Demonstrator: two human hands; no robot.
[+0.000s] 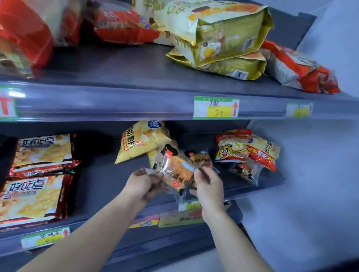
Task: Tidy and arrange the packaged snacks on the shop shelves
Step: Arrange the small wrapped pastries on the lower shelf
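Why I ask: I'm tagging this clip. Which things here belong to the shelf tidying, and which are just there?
Part of the job:
left hand and right hand, both pinching the clear toast packet
yellow snack bag behind it
cracker packs, lower shelf left
gold bags, upper shelf

Just there:
price tag on the upper shelf rail
grey wall, right

shelf (119, 65): dark grey | toast pack (176, 171): clear, orange inside | bag (139, 141): yellow | cracker packs (29, 198): red edge, white band | tag (215, 108): green rim, yellow patch, red arrow
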